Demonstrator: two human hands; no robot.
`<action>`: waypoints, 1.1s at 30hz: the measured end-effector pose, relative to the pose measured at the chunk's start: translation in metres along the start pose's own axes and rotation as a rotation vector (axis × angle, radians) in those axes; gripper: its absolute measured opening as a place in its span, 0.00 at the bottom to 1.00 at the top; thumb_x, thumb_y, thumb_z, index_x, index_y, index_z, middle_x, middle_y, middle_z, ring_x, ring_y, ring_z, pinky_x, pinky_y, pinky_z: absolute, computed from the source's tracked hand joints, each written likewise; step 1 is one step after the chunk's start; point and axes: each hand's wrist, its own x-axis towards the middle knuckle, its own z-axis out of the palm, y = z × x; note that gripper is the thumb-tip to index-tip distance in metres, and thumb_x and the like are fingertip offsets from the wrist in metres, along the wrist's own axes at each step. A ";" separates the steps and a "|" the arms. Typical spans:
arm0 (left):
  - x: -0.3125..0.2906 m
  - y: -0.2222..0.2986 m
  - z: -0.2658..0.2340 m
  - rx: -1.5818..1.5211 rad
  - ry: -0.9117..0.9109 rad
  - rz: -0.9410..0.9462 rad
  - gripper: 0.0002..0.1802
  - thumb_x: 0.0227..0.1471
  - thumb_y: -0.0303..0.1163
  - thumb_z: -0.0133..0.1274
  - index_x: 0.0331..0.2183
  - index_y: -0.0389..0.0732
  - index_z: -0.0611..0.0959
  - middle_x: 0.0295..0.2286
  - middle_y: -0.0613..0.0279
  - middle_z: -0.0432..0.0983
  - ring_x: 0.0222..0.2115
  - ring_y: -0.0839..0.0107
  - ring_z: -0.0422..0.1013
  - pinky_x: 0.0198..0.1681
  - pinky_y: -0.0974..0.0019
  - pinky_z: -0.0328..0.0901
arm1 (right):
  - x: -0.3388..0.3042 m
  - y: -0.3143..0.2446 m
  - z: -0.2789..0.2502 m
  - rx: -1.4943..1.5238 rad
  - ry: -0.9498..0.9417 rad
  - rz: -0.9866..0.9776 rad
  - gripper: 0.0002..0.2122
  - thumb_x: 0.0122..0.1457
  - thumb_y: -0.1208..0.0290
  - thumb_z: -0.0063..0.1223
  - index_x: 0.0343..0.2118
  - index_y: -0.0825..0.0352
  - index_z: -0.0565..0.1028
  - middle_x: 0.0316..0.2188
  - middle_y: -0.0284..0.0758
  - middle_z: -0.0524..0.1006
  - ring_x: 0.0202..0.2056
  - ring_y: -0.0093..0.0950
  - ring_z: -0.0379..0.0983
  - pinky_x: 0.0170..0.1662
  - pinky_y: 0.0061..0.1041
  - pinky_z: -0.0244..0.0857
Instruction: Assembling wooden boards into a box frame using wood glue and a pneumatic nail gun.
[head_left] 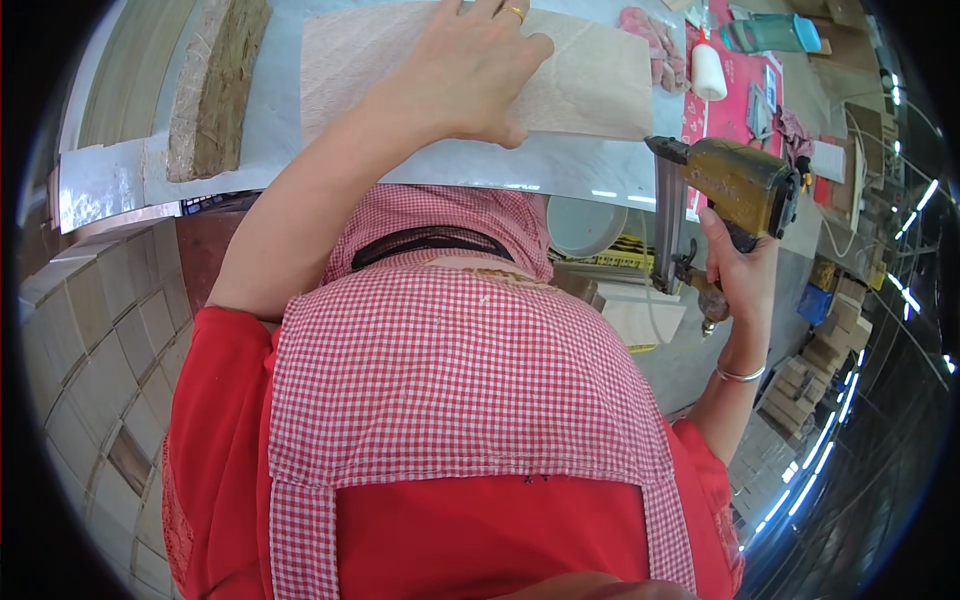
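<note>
A thin, pale wooden board (590, 80) lies on the light worktop at the front edge. My left hand (475, 70) rests on top of it, thumb stretched out and fingers apart; the fingertips are partly cut off by the upper rim. A ring is on one finger. To the right, my right hand (740, 265) is wrapped round the handle of a worn yellow and black nail gun (735, 185). The gun's dark nose points left, close to the board's near right corner. Whether nose and board touch, I cannot tell.
A plastic-wrapped wooden block (215, 90) stands left on the worktop (400, 165). At the right lie pink gloves (655, 45), a white bottle (708, 75) and a teal bottle (770, 33). Below the worktop is a round tub (585, 225). Stacked wood blocks (100, 310) stand at the left.
</note>
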 end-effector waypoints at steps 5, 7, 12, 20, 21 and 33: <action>-0.003 -0.004 0.004 -0.029 0.072 0.020 0.30 0.29 0.45 0.67 0.37 0.37 0.82 0.45 0.41 0.70 0.50 0.49 0.65 0.55 0.46 0.60 | -0.004 0.003 0.009 0.012 0.044 -0.079 0.16 0.55 0.69 0.67 0.42 0.71 0.76 0.30 0.30 0.78 0.27 0.18 0.72 0.31 0.20 0.67; -0.001 -0.005 0.006 -0.026 0.026 0.000 0.31 0.29 0.45 0.67 0.37 0.37 0.82 0.46 0.40 0.70 0.51 0.49 0.65 0.55 0.46 0.59 | -0.006 0.000 0.014 -0.001 0.058 -0.140 0.16 0.55 0.70 0.67 0.43 0.72 0.75 0.33 0.31 0.79 0.31 0.19 0.74 0.36 0.21 0.69; 0.003 0.014 0.040 0.270 0.329 -0.054 0.35 0.31 0.47 0.69 0.41 0.36 0.80 0.49 0.37 0.68 0.53 0.49 0.64 0.55 0.44 0.59 | -0.020 -0.016 0.028 0.046 0.018 -0.162 0.18 0.54 0.73 0.67 0.45 0.72 0.74 0.41 0.33 0.79 0.41 0.21 0.74 0.47 0.23 0.68; -0.042 -0.027 0.049 0.416 0.581 -0.017 0.37 0.31 0.48 0.70 0.42 0.36 0.79 0.50 0.37 0.68 0.53 0.49 0.64 0.56 0.43 0.58 | -0.020 -0.038 0.048 0.032 -0.093 -0.187 0.23 0.53 0.74 0.68 0.50 0.73 0.71 0.43 0.35 0.79 0.42 0.23 0.74 0.47 0.24 0.68; -0.045 -0.028 0.041 0.381 0.585 -0.015 0.36 0.31 0.48 0.70 0.41 0.36 0.79 0.50 0.38 0.68 0.53 0.49 0.64 0.56 0.43 0.58 | -0.019 -0.040 0.049 0.043 -0.099 -0.203 0.23 0.52 0.74 0.68 0.50 0.74 0.71 0.43 0.35 0.78 0.43 0.24 0.74 0.48 0.24 0.68; -0.049 -0.027 -0.010 -0.040 0.042 -0.114 0.30 0.30 0.46 0.68 0.37 0.39 0.81 0.42 0.45 0.71 0.49 0.54 0.66 0.53 0.48 0.59 | -0.020 -0.048 0.059 -0.015 -0.124 -0.147 0.27 0.53 0.73 0.68 0.53 0.73 0.67 0.45 0.36 0.77 0.45 0.24 0.73 0.50 0.25 0.67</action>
